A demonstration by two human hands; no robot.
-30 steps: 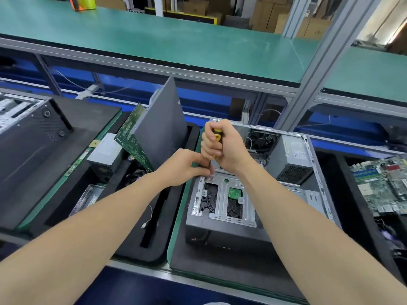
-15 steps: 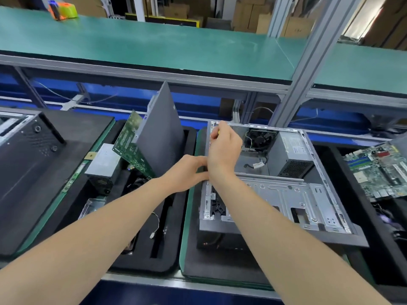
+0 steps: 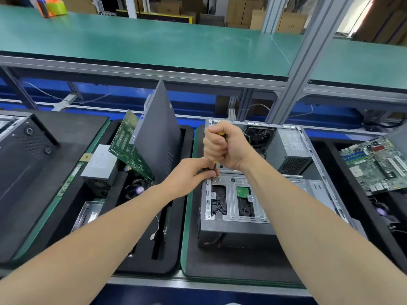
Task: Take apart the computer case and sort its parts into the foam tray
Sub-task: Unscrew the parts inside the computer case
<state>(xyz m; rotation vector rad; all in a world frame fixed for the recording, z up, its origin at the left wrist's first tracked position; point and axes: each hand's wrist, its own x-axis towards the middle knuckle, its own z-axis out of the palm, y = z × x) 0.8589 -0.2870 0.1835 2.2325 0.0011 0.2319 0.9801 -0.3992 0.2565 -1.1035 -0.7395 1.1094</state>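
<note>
Now my right hand (image 3: 222, 146) grips the screwdriver (image 3: 214, 166) upright while my left hand (image 3: 189, 177) pinches its shaft, just below. The tip is on a screw (image 3: 213, 178) of the case (image 3: 240, 227) beneath both. Next, I reckon: back it out with steady downward pressure, then carry it left to the tray (image 3: 169, 249).

The right hand (image 3: 222, 146) is gripping a yellow-handled screwdriver (image 3: 222, 133) upright in a closed fist. The left hand (image 3: 189, 176) is pinching the tool's dark shaft just above the far left corner of the silver metal drive cage (image 3: 231, 194). This cage is sitting inside the open grey steel computer case (image 3: 242, 230), which is lying on a black foam mat (image 3: 231, 265). To the left, a black foam tray (image 3: 152, 264) is holding a dark grey side panel (image 3: 158, 133) on edge, a green circuit board (image 3: 130, 146) leaning against it, and a silver boxed power supply (image 3: 100, 161).
</note>
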